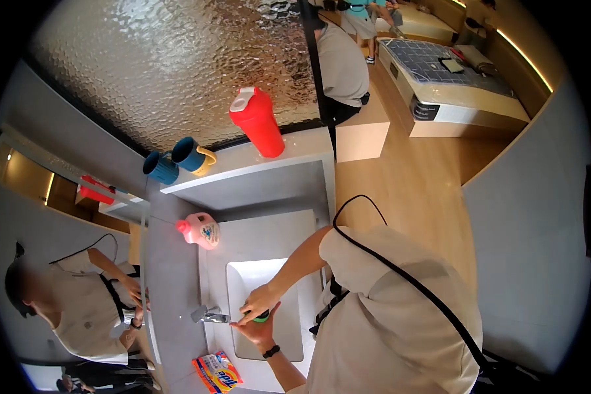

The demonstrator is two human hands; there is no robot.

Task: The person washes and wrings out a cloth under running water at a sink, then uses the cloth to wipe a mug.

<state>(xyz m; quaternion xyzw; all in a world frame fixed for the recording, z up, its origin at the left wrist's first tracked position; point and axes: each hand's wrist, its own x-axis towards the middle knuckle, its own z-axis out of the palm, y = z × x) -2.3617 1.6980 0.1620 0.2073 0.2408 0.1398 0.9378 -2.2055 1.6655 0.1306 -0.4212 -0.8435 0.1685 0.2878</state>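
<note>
Above the white sink basin (243, 268), both my hands meet around a small green and dark round object (262, 316), mostly covered, its kind unclear. My left hand (261, 333), with a black band at the wrist, cups it from below with the fingers curled round it. Over its top lies my right hand (261, 302), fingers bent and pressed against it. A chrome faucet (211, 315) sits just beyond my fingertips. To the left side of the basin lies an orange Tide bag (217, 373). A pink bottle with a handle (199, 230) stands on the counter to the right.
A ledge (302, 150) beside the sink holds a red lidded shaker (259, 123) and two mugs, one dark blue (160, 167), one blue and yellow (194, 157). A mirror (79, 276) faces me. Behind textured glass (177, 59) are a bed (450, 75) and several people.
</note>
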